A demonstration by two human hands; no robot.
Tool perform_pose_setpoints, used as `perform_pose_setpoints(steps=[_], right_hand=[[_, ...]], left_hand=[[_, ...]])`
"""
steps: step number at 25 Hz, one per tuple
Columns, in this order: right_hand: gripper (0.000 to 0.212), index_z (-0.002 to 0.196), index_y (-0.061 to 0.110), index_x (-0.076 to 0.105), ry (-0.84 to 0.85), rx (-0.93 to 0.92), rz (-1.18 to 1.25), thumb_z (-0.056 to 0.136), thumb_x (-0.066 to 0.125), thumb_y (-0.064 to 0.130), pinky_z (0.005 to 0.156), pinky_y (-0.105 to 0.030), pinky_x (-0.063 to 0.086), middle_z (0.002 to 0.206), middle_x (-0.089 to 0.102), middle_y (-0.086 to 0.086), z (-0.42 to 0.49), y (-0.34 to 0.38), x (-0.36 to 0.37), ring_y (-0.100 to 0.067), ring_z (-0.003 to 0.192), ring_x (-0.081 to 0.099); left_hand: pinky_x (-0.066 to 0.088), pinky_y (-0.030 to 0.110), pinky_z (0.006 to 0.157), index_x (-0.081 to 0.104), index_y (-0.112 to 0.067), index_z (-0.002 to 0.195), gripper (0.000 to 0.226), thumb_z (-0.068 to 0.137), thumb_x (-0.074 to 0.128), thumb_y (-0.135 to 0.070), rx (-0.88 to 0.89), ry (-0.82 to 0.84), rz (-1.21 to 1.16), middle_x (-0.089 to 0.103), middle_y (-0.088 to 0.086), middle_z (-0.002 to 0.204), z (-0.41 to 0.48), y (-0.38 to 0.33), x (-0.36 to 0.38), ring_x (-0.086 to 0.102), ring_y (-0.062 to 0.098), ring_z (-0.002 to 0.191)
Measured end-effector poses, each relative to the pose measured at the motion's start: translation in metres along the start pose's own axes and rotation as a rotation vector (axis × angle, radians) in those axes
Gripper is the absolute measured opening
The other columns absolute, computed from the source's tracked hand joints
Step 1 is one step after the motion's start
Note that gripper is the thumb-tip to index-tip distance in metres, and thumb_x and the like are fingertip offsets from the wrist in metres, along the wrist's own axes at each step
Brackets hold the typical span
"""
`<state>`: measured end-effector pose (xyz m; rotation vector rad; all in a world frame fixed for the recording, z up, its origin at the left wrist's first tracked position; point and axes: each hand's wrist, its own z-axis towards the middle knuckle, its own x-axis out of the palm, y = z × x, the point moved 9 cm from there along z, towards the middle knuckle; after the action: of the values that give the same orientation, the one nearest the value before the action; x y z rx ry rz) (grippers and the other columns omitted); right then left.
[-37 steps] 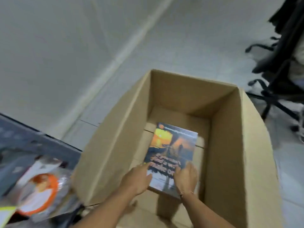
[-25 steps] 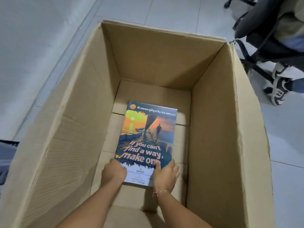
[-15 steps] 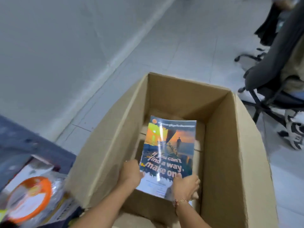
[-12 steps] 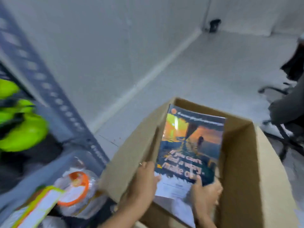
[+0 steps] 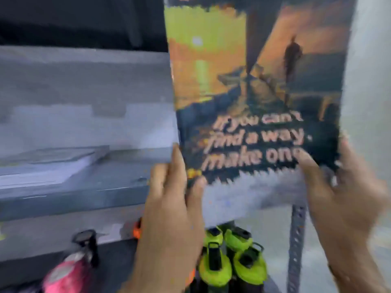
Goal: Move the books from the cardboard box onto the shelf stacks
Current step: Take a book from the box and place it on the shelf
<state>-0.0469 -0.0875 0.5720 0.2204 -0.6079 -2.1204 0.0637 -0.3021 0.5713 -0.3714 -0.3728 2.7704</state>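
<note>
I hold a book (image 5: 254,92) with a sunset cover reading "If you can't find a way, make one" upright in front of the shelf. My left hand (image 5: 171,208) grips its lower left edge, thumb on the cover. At the lower right corner my right hand (image 5: 342,197) holds it too. A grey metal shelf board (image 5: 74,191) runs to the left, and a flat stack of books (image 5: 55,163) lies on it. The cardboard box is out of view. The picture is blurred.
On the level below stand several neon-green capped items (image 5: 232,256) and a pink object (image 5: 67,273) with a black bottle top (image 5: 86,240). A perforated metal upright (image 5: 297,240) stands at the right, with a pale wall (image 5: 370,81) behind it.
The book has come up out of the cardboard box in both hands. My view has swung from the box on the floor to the shelf, and the box has left the frame.
</note>
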Motion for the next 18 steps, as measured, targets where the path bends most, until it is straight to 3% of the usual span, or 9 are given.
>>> perform_pose_setpoints(steps=[2, 3, 5, 8, 10, 13, 15, 17, 18], right_hand=[[0.045, 0.125, 0.018, 0.057, 0.088, -0.024, 0.079, 0.082, 0.065, 0.03, 0.074, -0.022, 0.04, 0.099, 0.064, 0.0, 0.027, 0.027, 0.034, -0.023, 0.091, 0.062], [0.042, 0.122, 0.017, 0.059, 0.196, -0.005, 0.06, 0.081, 0.067, 0.025, 0.071, -0.023, 0.038, 0.095, 0.065, -0.002, 0.037, 0.041, 0.065, -0.024, 0.089, 0.061], [0.03, 0.109, 0.011, 0.065, 0.375, 0.003, 0.024, 0.079, 0.065, 0.012, 0.066, -0.031, 0.041, 0.096, 0.071, -0.013, 0.047, 0.04, 0.125, -0.032, 0.09, 0.064], [0.017, 0.092, -0.003, 0.067, 0.561, 0.109, -0.149, 0.079, 0.056, 0.001, 0.061, -0.029, 0.037, 0.094, 0.07, -0.025, 0.045, 0.005, 0.175, -0.041, 0.089, 0.064], [0.019, 0.095, -0.007, 0.063, 0.722, 0.165, -0.269, 0.081, 0.054, 0.002, 0.066, -0.03, 0.04, 0.101, 0.068, -0.028, 0.035, -0.017, 0.196, -0.039, 0.096, 0.063], [0.029, 0.108, -0.003, 0.058, 0.948, 0.206, -0.444, 0.082, 0.054, 0.01, 0.089, -0.037, 0.047, 0.117, 0.061, -0.024, 0.02, -0.043, 0.214, -0.038, 0.11, 0.055], [0.031, 0.109, 0.001, 0.059, 0.867, 0.175, -0.45, 0.083, 0.057, 0.017, 0.093, -0.039, 0.044, 0.118, 0.061, -0.021, 0.022, -0.043, 0.205, -0.039, 0.112, 0.052], [0.032, 0.112, -0.001, 0.06, 0.528, -0.008, -0.231, 0.085, 0.059, 0.015, 0.096, -0.035, 0.039, 0.119, 0.063, -0.02, 0.03, -0.026, 0.159, -0.037, 0.113, 0.051], [0.03, 0.112, -0.002, 0.062, 0.272, -0.13, -0.087, 0.085, 0.059, 0.012, 0.096, -0.03, 0.038, 0.118, 0.064, -0.019, 0.024, -0.017, 0.112, -0.034, 0.112, 0.053]], left_hand=[[0.029, 0.021, 0.076, 0.038, -0.007, 0.141, 0.05, 0.094, 0.051, -0.02, -0.211, 0.081, 0.069, 0.043, 0.006, 0.103, 0.043, 0.044, -0.001, 0.042, 0.016, 0.09], [0.03, 0.027, 0.077, 0.043, -0.004, 0.136, 0.044, 0.094, 0.05, -0.017, -0.309, 0.12, 0.118, 0.047, 0.012, 0.104, 0.066, 0.067, 0.0, 0.045, 0.023, 0.092], [0.035, 0.036, 0.084, 0.053, 0.005, 0.117, 0.03, 0.094, 0.049, -0.015, -0.391, 0.241, 0.303, 0.056, 0.027, 0.113, 0.09, 0.1, 0.016, 0.053, 0.038, 0.104], [0.046, 0.041, 0.087, 0.059, 0.008, 0.109, 0.03, 0.093, 0.053, -0.016, -0.487, 0.447, 0.361, 0.061, 0.027, 0.118, 0.087, 0.131, 0.056, 0.055, 0.041, 0.11], [0.048, 0.038, 0.086, 0.06, 0.005, 0.109, 0.031, 0.09, 0.057, -0.019, -0.529, 0.558, 0.392, 0.063, 0.024, 0.119, 0.082, 0.148, 0.074, 0.058, 0.038, 0.109], [0.047, 0.034, 0.078, 0.062, -0.001, 0.095, 0.03, 0.085, 0.063, -0.028, -0.498, 0.723, 0.544, 0.065, 0.022, 0.115, 0.077, 0.154, 0.083, 0.058, 0.035, 0.094], [0.048, 0.036, 0.086, 0.064, -0.003, 0.107, 0.037, 0.083, 0.063, -0.032, -0.42, 0.646, 0.648, 0.065, 0.019, 0.118, 0.085, 0.144, 0.078, 0.056, 0.036, 0.103], [0.043, 0.041, 0.096, 0.063, -0.008, 0.117, 0.037, 0.087, 0.059, -0.029, -0.223, 0.435, 0.578, 0.065, 0.016, 0.12, 0.088, 0.094, 0.083, 0.05, 0.039, 0.114], [0.041, 0.041, 0.094, 0.064, -0.009, 0.117, 0.033, 0.089, 0.057, -0.025, -0.063, 0.304, 0.461, 0.067, 0.015, 0.116, 0.077, 0.055, 0.091, 0.052, 0.039, 0.111]])
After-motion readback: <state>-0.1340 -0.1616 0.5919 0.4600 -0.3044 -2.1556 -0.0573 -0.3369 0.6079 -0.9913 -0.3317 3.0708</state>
